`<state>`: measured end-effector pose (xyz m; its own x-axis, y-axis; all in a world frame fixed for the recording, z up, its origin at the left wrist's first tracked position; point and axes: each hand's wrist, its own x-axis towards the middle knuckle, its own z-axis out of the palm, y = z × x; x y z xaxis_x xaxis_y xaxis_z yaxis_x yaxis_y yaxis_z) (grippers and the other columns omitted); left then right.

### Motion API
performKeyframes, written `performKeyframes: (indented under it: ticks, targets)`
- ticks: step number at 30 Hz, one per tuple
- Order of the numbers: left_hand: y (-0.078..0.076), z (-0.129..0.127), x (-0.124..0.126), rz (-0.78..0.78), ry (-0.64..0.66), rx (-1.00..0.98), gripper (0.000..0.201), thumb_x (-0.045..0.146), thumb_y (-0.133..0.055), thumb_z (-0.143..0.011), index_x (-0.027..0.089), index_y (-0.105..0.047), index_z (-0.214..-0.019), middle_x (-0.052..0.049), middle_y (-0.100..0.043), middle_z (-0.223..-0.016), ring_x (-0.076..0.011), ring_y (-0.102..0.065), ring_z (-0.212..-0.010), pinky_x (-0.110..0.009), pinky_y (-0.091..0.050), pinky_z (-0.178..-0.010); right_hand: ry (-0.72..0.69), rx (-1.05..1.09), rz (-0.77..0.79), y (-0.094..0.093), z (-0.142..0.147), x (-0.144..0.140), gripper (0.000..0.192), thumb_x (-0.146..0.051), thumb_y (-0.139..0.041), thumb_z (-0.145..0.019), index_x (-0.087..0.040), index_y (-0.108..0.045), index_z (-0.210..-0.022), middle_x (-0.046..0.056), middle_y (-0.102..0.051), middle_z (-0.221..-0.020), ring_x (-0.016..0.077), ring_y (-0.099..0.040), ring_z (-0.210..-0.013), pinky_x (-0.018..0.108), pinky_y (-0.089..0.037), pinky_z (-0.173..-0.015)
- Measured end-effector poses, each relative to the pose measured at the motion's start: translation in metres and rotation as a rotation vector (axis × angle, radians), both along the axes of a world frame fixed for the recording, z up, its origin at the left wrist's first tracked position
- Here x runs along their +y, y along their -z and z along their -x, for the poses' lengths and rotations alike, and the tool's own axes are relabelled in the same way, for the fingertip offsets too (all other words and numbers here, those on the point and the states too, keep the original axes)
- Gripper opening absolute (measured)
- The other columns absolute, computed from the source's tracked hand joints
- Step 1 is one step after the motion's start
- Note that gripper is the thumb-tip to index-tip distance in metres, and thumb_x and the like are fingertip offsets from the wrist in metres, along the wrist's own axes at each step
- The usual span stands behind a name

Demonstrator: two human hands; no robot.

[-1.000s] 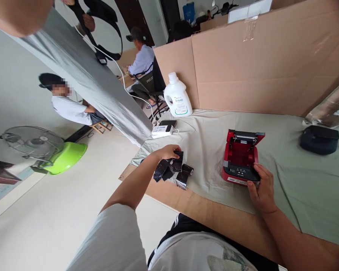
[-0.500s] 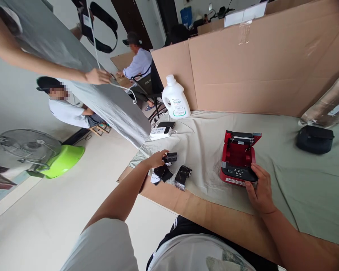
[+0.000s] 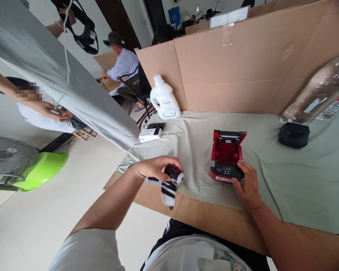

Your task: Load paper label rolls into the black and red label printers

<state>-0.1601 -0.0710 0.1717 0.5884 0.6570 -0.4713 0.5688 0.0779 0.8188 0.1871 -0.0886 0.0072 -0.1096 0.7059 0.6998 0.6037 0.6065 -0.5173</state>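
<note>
- Roll [image 3: 175, 174]: black, just below and left of the frame's centre, tilted, its pale core end facing right; a dark, shiny loose strip [image 3: 168, 192] hangs beneath it.
- Left hand [image 3: 159, 168]: closed around the roll, thumb and fingers clamped on it; something dark partly shows under the wrist, too hidden to name.
- Printer [image 3: 227, 171]: red and black, right of centre, on the cloth [image 3: 194, 146], its lid tilted up and its red inside bare.
- Right hand [image 3: 247, 186]: thumb and fingers apart, touching the printer's lower right corner; I cannot tell how firmly it grips.
- Board [image 3: 211, 212]: brown, along the near edge of the cloth.
- White box [image 3: 149, 135]: left of centre, above the left hand, with a dark flat thing [image 3: 156, 125] just behind it.
- Bottle [image 3: 166, 101]: white, upright, upper middle, in front of the cardboard [image 3: 243, 71].
- Pouch [image 3: 294, 135]: black, right side, near a brown wrapped bundle [image 3: 313, 94].
- Co-worker's hand [image 3: 55, 111]: left side, at a white cord [image 3: 66, 56], in front of the grey sheet [image 3: 81, 88].
- Fan [image 3: 11, 156]: left edge, beside a green tub [image 3: 45, 171].
</note>
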Motion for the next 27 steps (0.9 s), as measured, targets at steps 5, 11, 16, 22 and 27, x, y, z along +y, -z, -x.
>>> performKeyframes:
  ticks: [5,11,16,22,27]
  targets:
    - [0.016,-0.101,0.028,-0.15,-0.044,-0.245,0.041,0.017,-0.068,-0.067,0.017,-0.062,-0.107,-0.006,-0.067,-0.106,-0.0194,-0.063,-0.096,-0.03,-0.049,-0.084,0.054,-0.025,-0.055,-0.002,0.002,-0.001,0.068,-0.038,-0.067,-0.084,-0.023,-0.036,-0.143,0.016,-0.05,-0.134,0.0337,-0.05,-0.122,0.058,-0.047,-0.098]
    - [0.056,-0.178,0.077,-0.713,0.11,0.184,0.04,0.006,-0.058,-0.069,0.018,-0.062,-0.106,-0.005,-0.068,-0.113,-0.0219,-0.062,-0.108,-0.034,-0.045,-0.097,0.056,-0.109,-0.182,0.002,-0.004,-0.003,0.063,-0.027,-0.07,-0.081,-0.034,-0.043,-0.138,0.011,-0.043,-0.142,0.0326,-0.047,-0.126,0.055,-0.048,-0.096]
    - [0.068,-0.194,0.086,-0.846,0.188,0.503,0.03,0.013,-0.059,-0.074,0.021,-0.062,-0.103,-0.006,-0.071,-0.105,-0.0263,-0.064,-0.106,-0.042,-0.04,-0.101,-0.003,-0.146,-0.155,0.001,-0.005,-0.004,0.041,-0.023,-0.067,-0.084,-0.036,-0.061,-0.122,0.004,-0.062,-0.122,0.0272,-0.051,-0.121,0.048,-0.049,-0.096]
    - [0.073,-0.189,0.088,-0.841,0.158,0.436,0.028,0.015,-0.063,-0.074,0.021,-0.061,-0.101,-0.004,-0.071,-0.101,-0.0236,-0.066,-0.098,-0.032,-0.048,-0.088,-0.01,-0.09,-0.173,-0.004,-0.004,-0.005,0.036,-0.022,-0.055,-0.092,-0.037,-0.062,-0.124,0.003,-0.069,-0.111,0.0244,-0.055,-0.115,0.045,-0.05,-0.094]
    - [0.075,-0.186,0.089,-0.811,0.127,0.418,0.028,0.019,-0.067,-0.075,0.021,-0.058,-0.101,-0.004,-0.07,-0.097,-0.0235,-0.066,-0.093,-0.03,-0.049,-0.081,-0.015,-0.085,-0.191,-0.008,-0.003,-0.007,0.034,-0.023,-0.053,-0.093,-0.035,-0.063,-0.124,0.003,-0.072,-0.106,0.0239,-0.058,-0.11,0.045,-0.05,-0.089]
